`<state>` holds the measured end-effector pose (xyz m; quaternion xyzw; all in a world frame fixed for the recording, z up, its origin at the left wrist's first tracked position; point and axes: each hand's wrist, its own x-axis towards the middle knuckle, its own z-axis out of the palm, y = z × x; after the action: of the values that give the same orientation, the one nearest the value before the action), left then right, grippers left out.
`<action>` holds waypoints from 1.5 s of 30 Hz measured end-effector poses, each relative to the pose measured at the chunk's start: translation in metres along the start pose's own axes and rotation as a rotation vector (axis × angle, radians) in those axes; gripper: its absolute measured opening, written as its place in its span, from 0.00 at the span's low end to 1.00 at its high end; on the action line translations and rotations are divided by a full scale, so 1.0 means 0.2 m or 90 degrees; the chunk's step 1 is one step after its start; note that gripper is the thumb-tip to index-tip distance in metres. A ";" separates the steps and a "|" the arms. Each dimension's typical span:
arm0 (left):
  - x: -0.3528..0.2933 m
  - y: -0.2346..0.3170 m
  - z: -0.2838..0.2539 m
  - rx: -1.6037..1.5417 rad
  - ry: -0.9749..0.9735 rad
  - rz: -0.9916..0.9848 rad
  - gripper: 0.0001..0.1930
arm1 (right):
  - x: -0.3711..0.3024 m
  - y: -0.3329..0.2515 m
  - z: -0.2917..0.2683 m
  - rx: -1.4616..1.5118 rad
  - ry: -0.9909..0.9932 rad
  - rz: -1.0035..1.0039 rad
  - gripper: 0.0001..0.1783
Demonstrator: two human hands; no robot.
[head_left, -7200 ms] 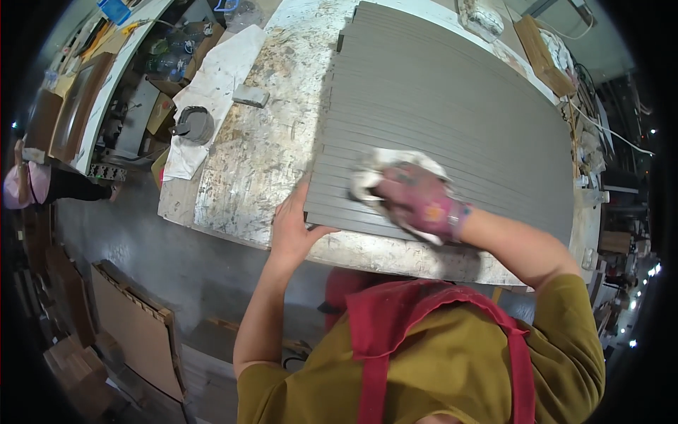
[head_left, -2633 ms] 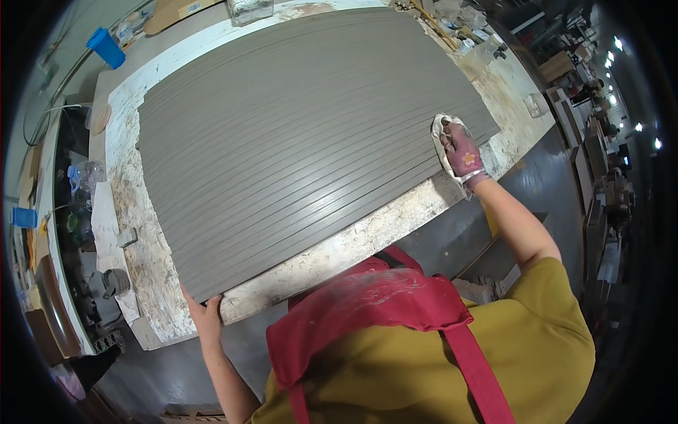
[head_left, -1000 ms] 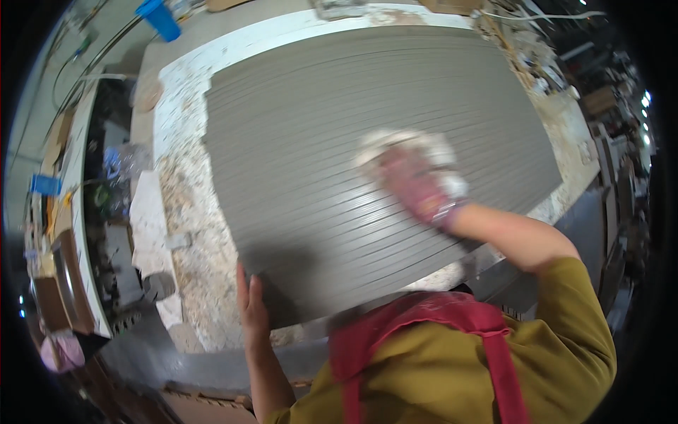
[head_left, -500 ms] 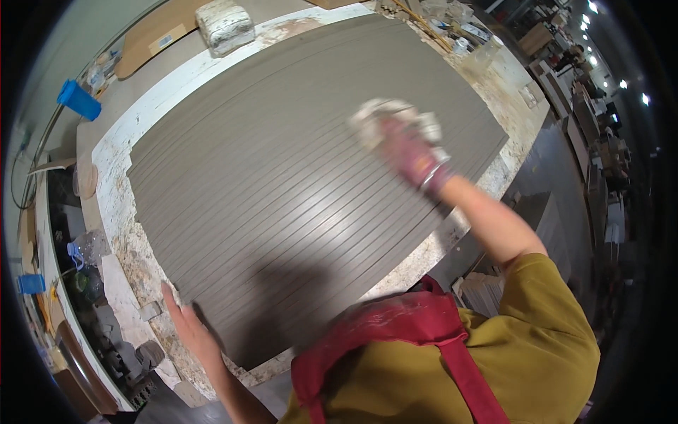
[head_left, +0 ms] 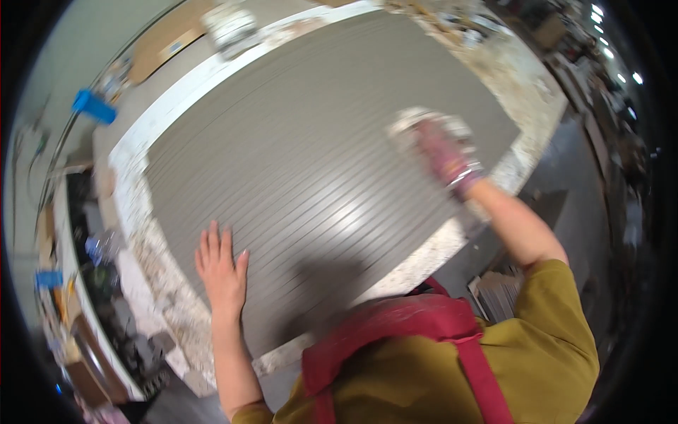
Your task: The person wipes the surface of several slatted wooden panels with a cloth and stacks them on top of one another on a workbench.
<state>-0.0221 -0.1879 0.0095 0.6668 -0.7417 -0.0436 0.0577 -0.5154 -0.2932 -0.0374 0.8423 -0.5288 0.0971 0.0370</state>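
Note:
A large grey panel (head_left: 304, 148) scored with long parallel grooves lies across the worktable. My right hand (head_left: 443, 152), in a dark red glove, presses a whitish cloth (head_left: 411, 121) on the panel's right part; hand and cloth are smeared by motion. The fingers are wrapped over the cloth. My bare left hand (head_left: 222, 268) is over the panel's near left edge, its fingers stretched out and apart, with nothing in it. Whether its palm touches the surface I cannot tell.
The table's stained whitish rim (head_left: 166, 265) shows around the panel. At the far side stand a wrapped whitish block (head_left: 231, 28) and a cardboard piece (head_left: 166, 42). A blue container (head_left: 94, 107) is at the far left, a stack of boards (head_left: 496, 293) below the right edge.
My left hand has moved from the table's left rim onto the panel's near left part, fingers spread. The gloved right hand and cloth appear slightly farther right.

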 end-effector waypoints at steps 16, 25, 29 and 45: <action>-0.26 -0.40 0.03 -1.167 0.199 -0.342 0.43 | 0.49 -1.62 -0.10 0.271 -0.135 -0.595 0.29; -0.16 -0.65 0.04 -1.274 0.289 -0.366 0.43 | 0.65 -1.39 0.01 0.220 -0.122 -0.416 0.24; 0.04 -0.70 0.16 -1.041 0.196 -0.349 0.41 | 0.69 -0.39 -0.08 0.067 0.066 0.036 0.27; 0.11 -0.60 0.16 -0.570 0.139 -0.330 0.32 | 0.71 -1.51 0.21 0.419 0.056 -0.421 0.30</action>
<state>0.0896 -0.2235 -0.0387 0.7390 -0.4511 -0.2991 0.4012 -0.1793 -0.2925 -0.0374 0.9276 -0.1712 0.2786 -0.1809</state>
